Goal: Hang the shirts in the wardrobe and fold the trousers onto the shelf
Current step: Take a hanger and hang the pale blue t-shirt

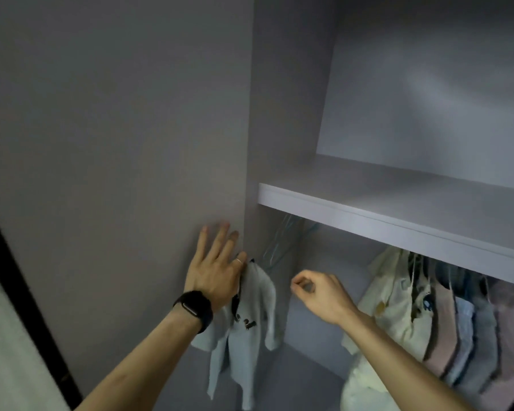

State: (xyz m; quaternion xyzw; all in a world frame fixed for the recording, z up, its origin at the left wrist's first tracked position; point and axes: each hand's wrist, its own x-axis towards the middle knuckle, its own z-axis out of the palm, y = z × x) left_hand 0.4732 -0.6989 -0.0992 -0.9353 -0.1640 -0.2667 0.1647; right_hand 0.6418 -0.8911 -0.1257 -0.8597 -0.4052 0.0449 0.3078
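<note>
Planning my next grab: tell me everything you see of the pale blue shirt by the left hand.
The pale blue shirt is small, of soft-looking cloth, with a dark collar edge and a small dark print on the chest. It hangs upright at the left end of the wardrobe, sleeves drooping. The left hand, fingers straight, covers its shoulder; what it hangs from is hidden.

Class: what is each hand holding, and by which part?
Right hand: fingers curled on nothing visible. Left hand: fingers straight, beside the light blue shirt near its top; whether the hidden thumb grips it cannot be told.
</note>
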